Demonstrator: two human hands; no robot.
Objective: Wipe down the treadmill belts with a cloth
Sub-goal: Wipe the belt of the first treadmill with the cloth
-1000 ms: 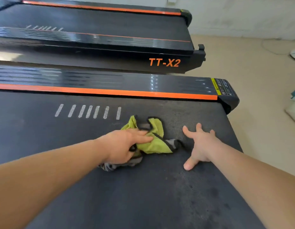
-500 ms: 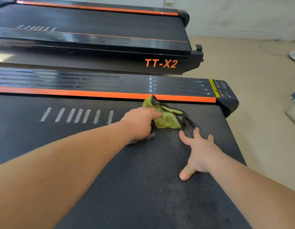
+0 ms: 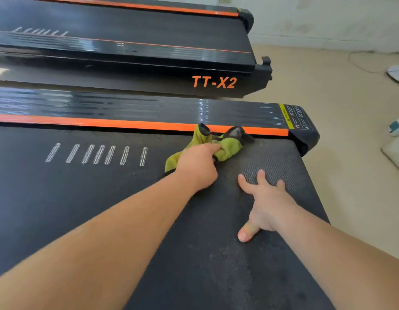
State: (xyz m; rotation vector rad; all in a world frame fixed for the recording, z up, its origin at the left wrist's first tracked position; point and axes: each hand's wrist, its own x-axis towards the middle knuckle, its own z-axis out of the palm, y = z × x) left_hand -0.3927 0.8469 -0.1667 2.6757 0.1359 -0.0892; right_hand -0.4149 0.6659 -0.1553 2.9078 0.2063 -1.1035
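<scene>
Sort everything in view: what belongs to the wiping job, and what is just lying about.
Job: green cloth, gripped by the left hand; right hand flat on the near belt; far belt.
Lying about: white round object and white-and-teal object, both at the right edge.

We record that the left hand (image 3: 197, 166) covers the near part of the cloth (image 3: 227, 146); its fingers (image 3: 209, 147) curl into the folds, and their tips are hidden. The right hand (image 3: 268, 204) lies palm down, so its underside is out of sight, and we cannot make out the little finger. Both forearms are cut by the lower edge. The near belt (image 3: 82, 209) runs out at the left and bottom edges, the far treadmill (image 3: 127, 30) at the top and left. The warning label (image 3: 293, 116) carries print too small to read. A white object (image 3: 398, 73) and a white-and-teal object (image 3: 396, 126) are cropped by the right edge; we cannot identify either.
</scene>
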